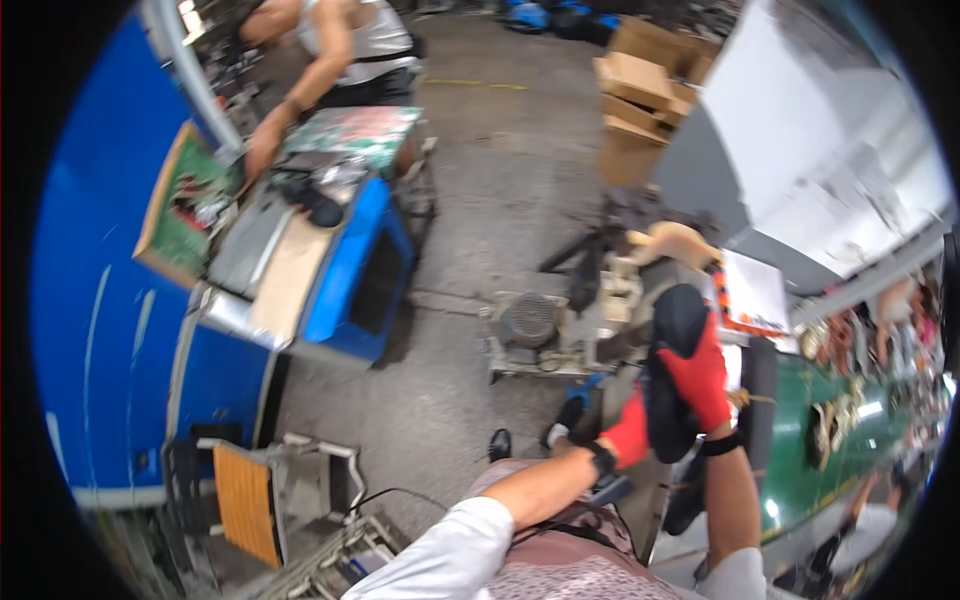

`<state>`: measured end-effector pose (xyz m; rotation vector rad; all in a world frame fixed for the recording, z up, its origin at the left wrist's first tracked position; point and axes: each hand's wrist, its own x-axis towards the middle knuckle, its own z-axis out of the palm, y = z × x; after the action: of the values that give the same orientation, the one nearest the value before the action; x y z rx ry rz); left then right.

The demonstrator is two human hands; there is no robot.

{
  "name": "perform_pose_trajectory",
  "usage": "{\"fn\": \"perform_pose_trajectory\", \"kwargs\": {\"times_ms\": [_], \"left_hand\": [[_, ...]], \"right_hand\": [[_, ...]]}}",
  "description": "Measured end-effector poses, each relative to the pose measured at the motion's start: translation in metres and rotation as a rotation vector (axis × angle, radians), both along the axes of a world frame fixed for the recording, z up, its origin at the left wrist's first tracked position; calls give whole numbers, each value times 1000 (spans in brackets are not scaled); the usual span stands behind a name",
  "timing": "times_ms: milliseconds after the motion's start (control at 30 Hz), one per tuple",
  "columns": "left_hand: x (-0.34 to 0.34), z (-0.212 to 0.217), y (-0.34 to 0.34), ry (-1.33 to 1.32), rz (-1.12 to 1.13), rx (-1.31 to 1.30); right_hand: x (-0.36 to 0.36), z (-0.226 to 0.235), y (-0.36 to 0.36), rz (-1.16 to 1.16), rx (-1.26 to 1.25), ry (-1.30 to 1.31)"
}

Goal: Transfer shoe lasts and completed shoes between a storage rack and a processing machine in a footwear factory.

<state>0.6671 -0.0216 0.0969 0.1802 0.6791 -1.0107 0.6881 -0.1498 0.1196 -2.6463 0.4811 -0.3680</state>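
Observation:
Both my hands wear red gloves and have dark bands at the wrists. Between them is a black shoe [668, 395], held upright with its toe end up. My right hand [703, 380] grips it from the right side, its fingers closed against the black surface. On the lower left side my left hand [628, 432] presses against the same shoe; its fingertips are partly hidden behind it. Just beyond is a machine with a grey motor [530, 320] and a curved tan part [678, 243].
A green conveyor [800, 450] carrying shoes runs along the right. At left stand a blue machine [352, 275] and an orange-backed chair [245, 505]. Another person [350, 50] works at the far left. Cardboard boxes [640, 80] stand at the far right, before a large grey-white cabinet [800, 130].

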Motion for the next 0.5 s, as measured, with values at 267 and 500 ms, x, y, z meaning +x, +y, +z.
{"fn": "perform_pose_trajectory", "kwargs": {"times_ms": [267,500], "left_hand": [[-19,-65,11,-335,-312,2],[-10,-108,-46,-547,182,-489]], "right_hand": [[-18,-13,-9,45,37,10],[-15,-14,6,78,52,-58]]}}
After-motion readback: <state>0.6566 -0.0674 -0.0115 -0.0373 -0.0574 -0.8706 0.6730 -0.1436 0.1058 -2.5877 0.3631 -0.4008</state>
